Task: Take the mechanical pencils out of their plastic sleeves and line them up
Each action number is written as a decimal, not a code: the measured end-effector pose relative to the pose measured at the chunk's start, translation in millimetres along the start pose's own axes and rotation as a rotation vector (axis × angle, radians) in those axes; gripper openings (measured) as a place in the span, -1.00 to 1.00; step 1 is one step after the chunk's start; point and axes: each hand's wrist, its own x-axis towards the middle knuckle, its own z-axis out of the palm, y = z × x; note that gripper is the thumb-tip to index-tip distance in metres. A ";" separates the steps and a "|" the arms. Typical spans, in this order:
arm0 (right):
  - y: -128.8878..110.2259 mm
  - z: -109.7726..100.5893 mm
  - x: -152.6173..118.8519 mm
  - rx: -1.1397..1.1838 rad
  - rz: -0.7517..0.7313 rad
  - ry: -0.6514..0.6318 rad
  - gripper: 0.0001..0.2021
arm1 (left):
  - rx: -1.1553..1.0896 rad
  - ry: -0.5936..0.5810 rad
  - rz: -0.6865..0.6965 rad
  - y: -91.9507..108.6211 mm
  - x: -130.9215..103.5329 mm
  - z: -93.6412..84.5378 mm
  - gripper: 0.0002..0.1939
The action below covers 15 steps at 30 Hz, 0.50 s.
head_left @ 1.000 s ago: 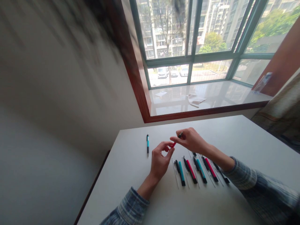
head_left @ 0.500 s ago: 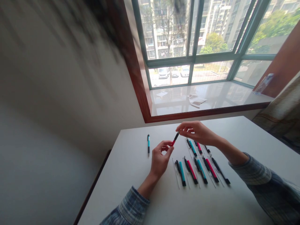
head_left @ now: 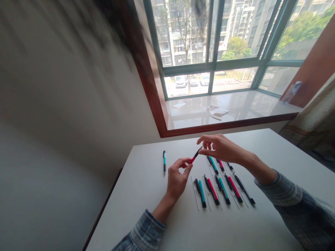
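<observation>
Pinched at its red end in my left hand (head_left: 179,177) is a red-and-black pen barrel (head_left: 195,155), tilted up to the right above the table. My right hand (head_left: 218,148) hovers around its upper, dark end, thumb and index finger spread apart; whether the thumb touches the tip I cannot tell. Below and right of my hands lie pen parts in rows: turquoise barrels (head_left: 202,194), red barrels (head_left: 213,191), black pieces (head_left: 244,190) and thin white refills (head_left: 195,195). A whole turquoise-and-black pen (head_left: 164,162) rests left of my left hand.
The white table (head_left: 125,209) stands against the wall below a window with a brown frame (head_left: 193,130). On the sill are a crumpled white cloth (head_left: 217,112), a small paper (head_left: 179,105) and a clear bottle (head_left: 291,93). A curtain (head_left: 311,122) hangs at the right.
My right hand's thumb and index finger have parted at the upper end of the pen barrel. My left hand keeps its pinch. The whole view has shifted slightly.
</observation>
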 end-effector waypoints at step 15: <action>-2.1 -1.8 -0.8 -0.129 0.020 -0.076 -0.53 | -0.018 -0.046 0.007 3.2 -0.5 -0.3 -0.78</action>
